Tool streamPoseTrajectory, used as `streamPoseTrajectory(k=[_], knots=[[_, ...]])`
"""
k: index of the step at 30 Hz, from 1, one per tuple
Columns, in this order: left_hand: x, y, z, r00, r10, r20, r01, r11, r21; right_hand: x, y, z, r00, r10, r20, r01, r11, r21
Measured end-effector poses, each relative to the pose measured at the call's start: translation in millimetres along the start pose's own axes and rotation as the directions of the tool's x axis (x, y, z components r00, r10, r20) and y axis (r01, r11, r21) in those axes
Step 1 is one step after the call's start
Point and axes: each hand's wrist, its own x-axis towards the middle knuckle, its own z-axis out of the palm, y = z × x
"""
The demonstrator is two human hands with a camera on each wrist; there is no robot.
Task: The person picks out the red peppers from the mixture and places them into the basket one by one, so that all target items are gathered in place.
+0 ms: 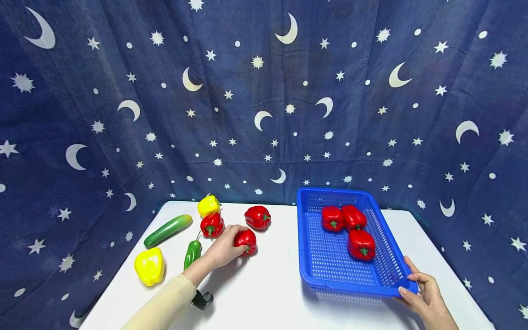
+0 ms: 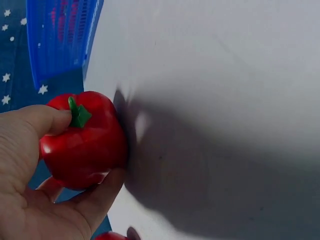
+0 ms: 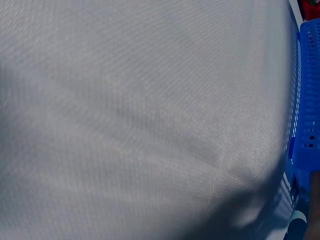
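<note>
My left hand [image 1: 224,247] grips a red bell pepper [image 1: 248,239] near the middle of the table. In the left wrist view the thumb lies beside the green stem of that pepper [image 2: 87,145], with fingers around its other side. At the right, my right hand [image 1: 429,295] pinches the near right corner of a blue plastic basket [image 1: 306,247]. Three red bell peppers lie in the basket, one being the nearest pepper [image 1: 361,244]. The right wrist view shows mostly tablecloth, with the basket wall [image 3: 307,120] at its right edge.
Left of my left hand lie a red bell pepper [image 1: 212,224], a green chili pepper [image 1: 192,253], a cucumber [image 1: 168,231] and two yellow bell peppers [image 1: 149,266] [image 1: 208,206]. Another red bell pepper [image 1: 258,217] sits just behind. A starry blue curtain [image 1: 264,101] hangs beyond the white table [image 1: 272,293].
</note>
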Motion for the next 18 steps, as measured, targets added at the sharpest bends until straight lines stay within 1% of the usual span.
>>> streamPoseTrajectory(k=[4, 8, 11, 15, 18], knots=[[-5.6, 1.0, 3.1, 1.000, 0.012, 0.015, -0.012, 1.000, -0.012, 1.2, -0.1, -0.1, 1.000, 0.015, -0.008, -0.015, 1.000, -0.006], [-7.6, -0.2, 5.0, 1.000, -0.006, 0.014, 0.007, 0.999, -0.041, 0.9, -0.2, -0.2, 1.000, 0.022, -0.011, -0.022, 1.000, -0.020], [-6.1, -2.6, 5.7, 0.999, -0.024, 0.021, 0.025, 0.998, -0.053, 0.4, 0.7, -0.7, 1.000, 0.018, -0.010, -0.018, 1.000, -0.024], [-2.5, -4.1, 4.8, 0.997, -0.047, 0.063, 0.052, 0.996, -0.070, 0.2, 2.0, -1.0, 1.000, -0.003, -0.006, 0.003, 1.000, -0.025], [0.3, -3.4, 2.3, 0.993, -0.060, 0.101, 0.071, 0.992, -0.106, 0.6, 1.5, -0.8, 1.000, 0.004, -0.011, -0.004, 1.000, -0.029]])
